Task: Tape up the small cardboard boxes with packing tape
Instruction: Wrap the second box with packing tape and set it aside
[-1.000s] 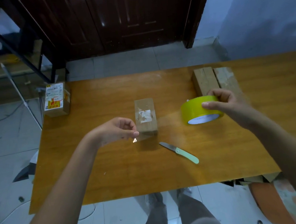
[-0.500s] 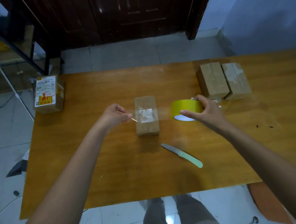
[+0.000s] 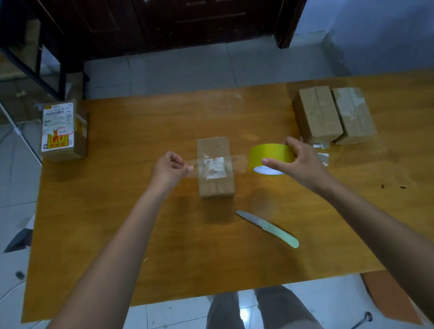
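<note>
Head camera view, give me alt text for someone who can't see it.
A left hand pinches clear tape stretched over a small cardboard box from a yellow roll gripped by the right hand. A knife lies nearby.

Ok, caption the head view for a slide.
Left hand and right hand stretch tape from yellow roll across small box.

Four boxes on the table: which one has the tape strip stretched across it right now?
The middle box, between the left hand and the tape roll held by the right hand. The other three sit apart at the table's far corners.
</note>
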